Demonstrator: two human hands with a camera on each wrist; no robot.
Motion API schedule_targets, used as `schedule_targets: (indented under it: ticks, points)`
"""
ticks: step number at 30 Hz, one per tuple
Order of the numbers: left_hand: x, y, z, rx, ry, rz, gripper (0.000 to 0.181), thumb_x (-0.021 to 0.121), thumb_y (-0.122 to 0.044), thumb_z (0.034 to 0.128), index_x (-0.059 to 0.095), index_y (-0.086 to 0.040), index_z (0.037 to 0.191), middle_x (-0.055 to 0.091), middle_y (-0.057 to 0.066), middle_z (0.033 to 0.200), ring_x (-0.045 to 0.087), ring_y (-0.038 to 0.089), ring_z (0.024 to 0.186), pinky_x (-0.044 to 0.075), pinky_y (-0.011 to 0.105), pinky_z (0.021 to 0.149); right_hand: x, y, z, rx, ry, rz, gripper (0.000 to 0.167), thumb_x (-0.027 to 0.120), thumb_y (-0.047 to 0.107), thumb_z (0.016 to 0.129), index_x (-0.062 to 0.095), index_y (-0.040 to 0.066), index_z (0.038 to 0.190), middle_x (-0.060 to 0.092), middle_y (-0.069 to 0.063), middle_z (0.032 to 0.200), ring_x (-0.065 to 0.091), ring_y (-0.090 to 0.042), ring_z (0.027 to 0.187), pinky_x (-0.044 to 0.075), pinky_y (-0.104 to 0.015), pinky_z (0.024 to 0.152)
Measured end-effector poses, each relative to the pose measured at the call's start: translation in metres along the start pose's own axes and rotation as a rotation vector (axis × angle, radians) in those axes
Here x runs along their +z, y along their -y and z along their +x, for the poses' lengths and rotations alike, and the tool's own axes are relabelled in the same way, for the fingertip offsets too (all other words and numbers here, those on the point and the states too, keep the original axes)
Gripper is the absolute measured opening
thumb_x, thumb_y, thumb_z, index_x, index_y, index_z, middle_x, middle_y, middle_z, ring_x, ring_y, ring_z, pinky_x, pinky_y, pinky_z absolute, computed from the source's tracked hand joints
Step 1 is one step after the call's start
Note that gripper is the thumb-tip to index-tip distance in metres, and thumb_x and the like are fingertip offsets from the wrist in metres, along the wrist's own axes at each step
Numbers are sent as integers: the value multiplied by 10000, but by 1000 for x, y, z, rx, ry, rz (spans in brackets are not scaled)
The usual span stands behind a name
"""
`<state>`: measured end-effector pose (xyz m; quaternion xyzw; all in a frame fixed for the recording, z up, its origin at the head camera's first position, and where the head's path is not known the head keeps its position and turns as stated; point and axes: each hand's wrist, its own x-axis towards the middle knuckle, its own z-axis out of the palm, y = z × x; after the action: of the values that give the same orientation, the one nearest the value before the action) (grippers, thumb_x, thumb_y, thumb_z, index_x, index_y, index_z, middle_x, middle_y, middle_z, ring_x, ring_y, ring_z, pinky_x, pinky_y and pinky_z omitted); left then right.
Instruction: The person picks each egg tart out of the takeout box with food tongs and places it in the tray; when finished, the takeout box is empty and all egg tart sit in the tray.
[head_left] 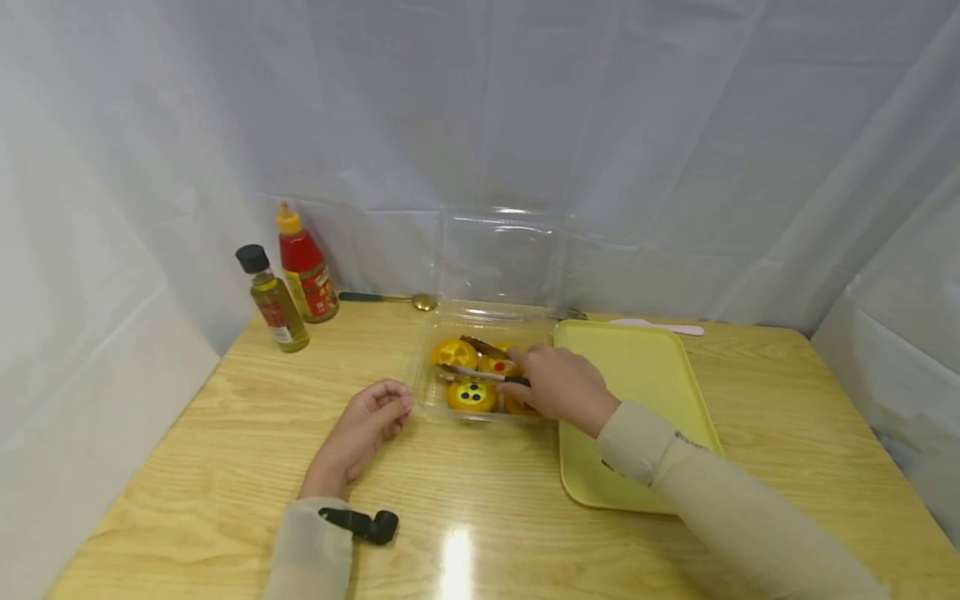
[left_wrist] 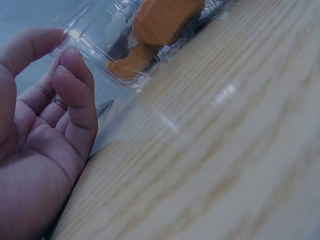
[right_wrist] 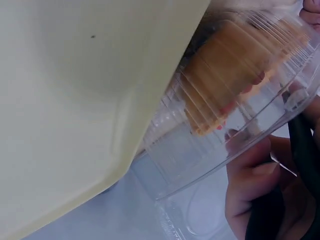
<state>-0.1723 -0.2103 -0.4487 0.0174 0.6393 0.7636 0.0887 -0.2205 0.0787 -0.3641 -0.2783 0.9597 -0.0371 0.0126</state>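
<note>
My right hand (head_left: 558, 383) grips a pair of tongs (head_left: 480, 376) with dark handles, reaching in from the right. The tongs' two arms are spread over several small round yellow-orange tarts (head_left: 471, 397) in a clear plastic container (head_left: 424, 402). One tart has dark blue dots on top, another a red piece; my hand partly hides the tarts at the right. At the container's front left corner, my left hand (head_left: 363, 429) pinches the rim between thumb and finger, seen closer in the left wrist view. The hinged clear lid (head_left: 501, 260) stands raised behind.
A yellow tray (head_left: 637, 492) lies against the container's right side. At the back left stand an oil bottle (head_left: 279, 315) and a red sauce bottle (head_left: 307, 271). A spoon (head_left: 422, 302) and a pink-handled utensil (head_left: 686, 330) lie along the back edge.
</note>
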Motion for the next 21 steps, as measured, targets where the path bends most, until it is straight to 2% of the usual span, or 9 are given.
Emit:
schedule_targets:
  ticks: [4,8,10,16,21]
  points:
    - [0,1,0,-1,-3,0,134,632,-119,976,554,-33,1043,576,84,868,531,158,755,458,244,656,2,-4,-1,10,-22,20,596,587,541,947,551,172,1414,646,-6,857,475,-121,514,393,-294,448]
    - [0,1,0,1,-4,2,134,632,-118,975,553,-33,1042,575,86,866,532,158,756,459,245,659,1,-7,-3,28,-63,37,575,595,530,948,545,208,1422,682,-19,919,471,-115,469,392,-301,424]
    - [0,1,0,3,-2,4,137,633,-120,974,554,-32,1044,575,87,867,533,159,758,461,247,662,-1,-9,-6,40,-72,66,576,601,528,946,530,231,1435,681,-23,894,481,-133,463,387,-315,412]
    - [0,2,1,6,1,9,140,633,-120,974,555,-29,1044,576,76,860,532,161,760,464,252,665,-5,-14,-19,41,-127,100,581,615,538,933,524,265,1438,701,-33,1105,572,-142,651,403,-307,475]
    - [0,2,0,6,-4,9,128,631,-111,973,557,-31,1040,573,74,856,531,160,760,464,249,665,-14,-18,-36,73,-176,94,590,609,543,933,518,261,1443,682,-9,971,507,-122,567,376,-298,452]
